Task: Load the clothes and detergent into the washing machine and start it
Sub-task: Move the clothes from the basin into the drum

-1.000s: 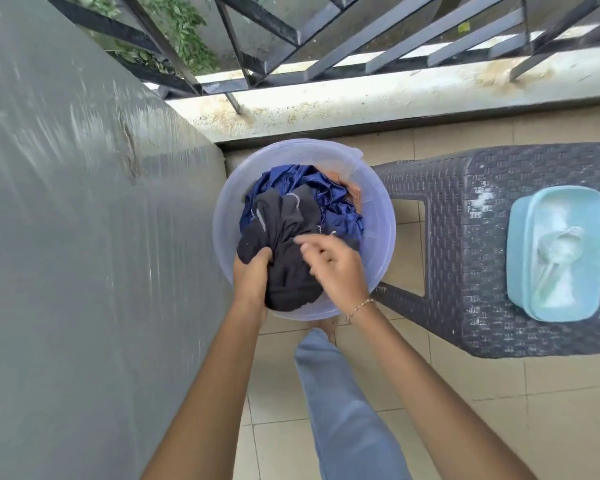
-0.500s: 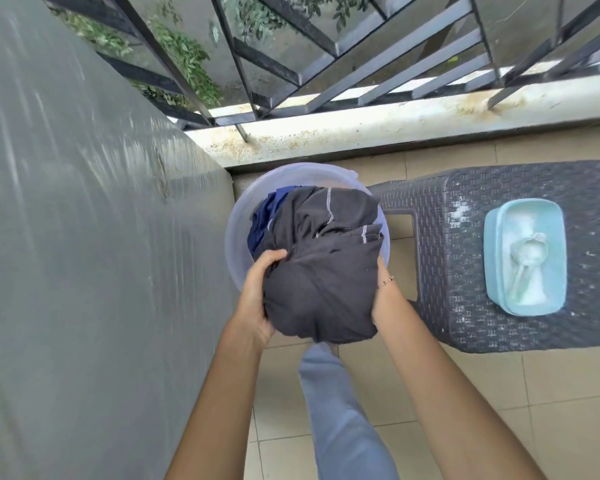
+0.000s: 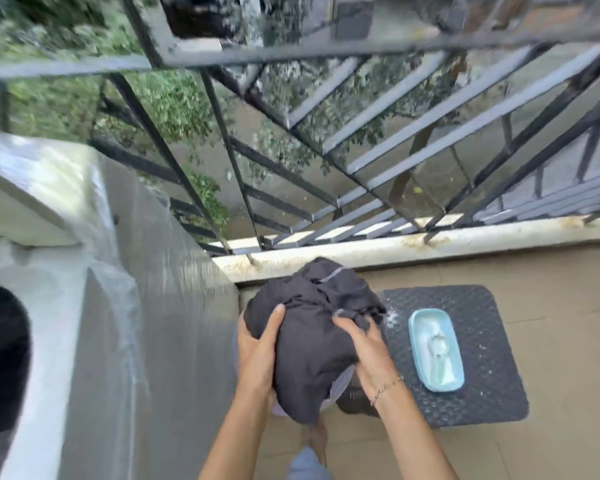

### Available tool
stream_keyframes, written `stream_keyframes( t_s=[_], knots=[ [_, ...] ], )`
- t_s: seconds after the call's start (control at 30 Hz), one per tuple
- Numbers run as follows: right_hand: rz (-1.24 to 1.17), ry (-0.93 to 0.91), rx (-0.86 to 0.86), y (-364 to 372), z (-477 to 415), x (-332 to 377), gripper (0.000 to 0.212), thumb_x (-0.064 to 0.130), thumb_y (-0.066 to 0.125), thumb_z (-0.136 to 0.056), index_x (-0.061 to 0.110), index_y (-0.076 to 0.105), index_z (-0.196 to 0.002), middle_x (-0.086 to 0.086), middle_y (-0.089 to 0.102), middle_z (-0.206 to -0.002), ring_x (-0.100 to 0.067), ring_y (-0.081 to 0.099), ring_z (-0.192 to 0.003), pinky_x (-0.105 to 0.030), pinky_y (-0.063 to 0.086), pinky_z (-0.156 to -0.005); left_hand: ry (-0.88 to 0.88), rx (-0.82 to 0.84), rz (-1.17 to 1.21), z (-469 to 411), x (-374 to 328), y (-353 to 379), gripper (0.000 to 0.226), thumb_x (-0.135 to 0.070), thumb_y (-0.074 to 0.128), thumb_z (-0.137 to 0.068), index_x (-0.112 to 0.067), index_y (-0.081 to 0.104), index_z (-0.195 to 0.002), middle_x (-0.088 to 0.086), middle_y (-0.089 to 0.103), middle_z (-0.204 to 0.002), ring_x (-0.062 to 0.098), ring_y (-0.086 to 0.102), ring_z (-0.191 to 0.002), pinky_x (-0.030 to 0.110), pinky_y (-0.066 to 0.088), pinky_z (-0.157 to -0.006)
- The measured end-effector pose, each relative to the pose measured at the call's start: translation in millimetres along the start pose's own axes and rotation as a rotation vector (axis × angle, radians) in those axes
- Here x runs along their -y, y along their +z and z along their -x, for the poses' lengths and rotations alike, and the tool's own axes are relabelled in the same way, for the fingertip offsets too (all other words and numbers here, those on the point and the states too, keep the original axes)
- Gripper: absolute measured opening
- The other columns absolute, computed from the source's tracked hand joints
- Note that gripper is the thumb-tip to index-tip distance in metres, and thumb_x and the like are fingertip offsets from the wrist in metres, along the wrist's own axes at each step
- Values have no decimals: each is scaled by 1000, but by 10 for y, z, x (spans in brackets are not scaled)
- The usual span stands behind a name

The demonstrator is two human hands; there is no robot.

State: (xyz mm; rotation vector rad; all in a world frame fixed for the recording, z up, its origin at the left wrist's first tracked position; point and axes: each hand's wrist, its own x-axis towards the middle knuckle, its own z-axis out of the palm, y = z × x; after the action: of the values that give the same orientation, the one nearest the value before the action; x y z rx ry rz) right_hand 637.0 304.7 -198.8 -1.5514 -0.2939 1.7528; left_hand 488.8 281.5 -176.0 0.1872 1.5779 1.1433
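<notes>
A bundle of dark grey clothes (image 3: 309, 341) is lifted in front of me, held from both sides. My left hand (image 3: 257, 355) grips its left side and my right hand (image 3: 364, 348) grips its right side. Under the bundle only a sliver of the translucent basin (image 3: 338, 386) shows. The grey washing machine (image 3: 125, 341) stands at the left, its dark drum opening (image 3: 0, 358) at the far left edge. A light blue tub of detergent powder (image 3: 435, 348) with a scoop in it rests on the dark woven stool (image 3: 478, 375) to the right.
A black metal railing (image 3: 326, 150) on a pale concrete ledge (image 3: 413, 244) closes off the balcony ahead, with greenery beyond. The floor is beige tile (image 3: 561, 306). My leg in light jeans (image 3: 305, 465) shows at the bottom.
Both hands have lifted the dark clothes up out of the basin. The view has risen and swung left, bringing the washing machine's top and drum opening into sight.
</notes>
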Motion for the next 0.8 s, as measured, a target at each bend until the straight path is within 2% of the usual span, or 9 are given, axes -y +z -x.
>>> stream_keyframes(
  t_s=[0.1, 0.2, 0.3, 0.37, 0.47, 0.57, 0.6, 0.7, 0.8],
  knots=[
    [-112, -24, -23, 77, 283, 178, 25, 10, 70, -79, 20, 61, -100, -16, 67, -111, -34, 63, -104, -49, 51, -91, 58, 22, -2, 214, -381, 87, 42, -35, 74, -81, -17, 64, -118, -1, 73, -106, 14, 71, -93, 30, 57, -76],
    [-161, -57, 54, 184, 505, 326, 57, 23, 78, -67, 18, 59, -120, -13, 67, -116, -33, 64, -106, -43, 54, -83, 109, 66, -15, 426, -716, 108, 40, -43, 74, -79, -16, 70, -108, 3, 75, -99, 17, 72, -88, 31, 57, -72],
    [-167, -83, 93, 390, 721, 478, 74, 30, 84, -59, 14, 56, -126, -14, 66, -118, -34, 65, -105, -44, 54, -80, 128, 79, 7, 654, -1022, 37, 45, -52, 74, -75, -19, 71, -105, 1, 76, -97, 20, 72, -90, 41, 58, -83],
    [-159, -93, 123, 566, 840, 557, 86, 34, 89, -53, 13, 53, -129, -15, 64, -121, -35, 65, -106, -49, 53, -85, 152, 66, 48, 812, -1208, -40, 40, -51, 72, -77, -17, 72, -98, 3, 76, -92, 23, 72, -89, 45, 57, -85],
    [-125, -126, 184, 876, 1083, 638, 88, 35, 89, -51, 13, 53, -128, -14, 67, -117, -34, 66, -104, -50, 52, -89, 200, 25, 122, 1037, -1480, -258, 36, -48, 70, -80, -16, 71, -95, 3, 76, -92, 21, 71, -87, 38, 58, -81],
    [-82, -173, 274, 1226, 1351, 680, 69, 30, 82, -61, 10, 58, -123, -13, 69, -114, -33, 67, -102, -45, 53, -88, 248, 5, 169, 1174, -1734, -561, 38, -49, 69, -81, -13, 71, -93, 3, 76, -91, 20, 72, -84, 33, 57, -77],
    [-68, -184, 305, 1363, 1433, 671, 70, 31, 82, -60, 10, 59, -122, -13, 69, -114, -32, 67, -102, -45, 53, -89, 271, -3, 182, 1202, -1821, -694, 37, -49, 69, -81, -13, 71, -90, 4, 76, -91, 20, 72, -84, 34, 57, -77],
    [-21, -210, 313, 1820, 1660, 576, 93, 39, 89, -43, 11, 57, -126, -11, 67, -117, -31, 66, -105, -45, 51, -93, 308, -31, 204, 1288, -2059, -1131, 38, -51, 68, -80, -14, 69, -84, 4, 75, -88, 20, 70, -84, 35, 57, -81],
    [1, -199, 342, 2312, 1882, 357, 104, 42, 91, -36, 12, 53, -128, -11, 66, -118, -30, 66, -105, -40, 54, -85, 320, -65, 236, 1356, -2279, -1679, 43, -54, 67, -80, -12, 67, -91, 3, 73, -88, 19, 69, -85, 32, 56, -78]
  ],
)
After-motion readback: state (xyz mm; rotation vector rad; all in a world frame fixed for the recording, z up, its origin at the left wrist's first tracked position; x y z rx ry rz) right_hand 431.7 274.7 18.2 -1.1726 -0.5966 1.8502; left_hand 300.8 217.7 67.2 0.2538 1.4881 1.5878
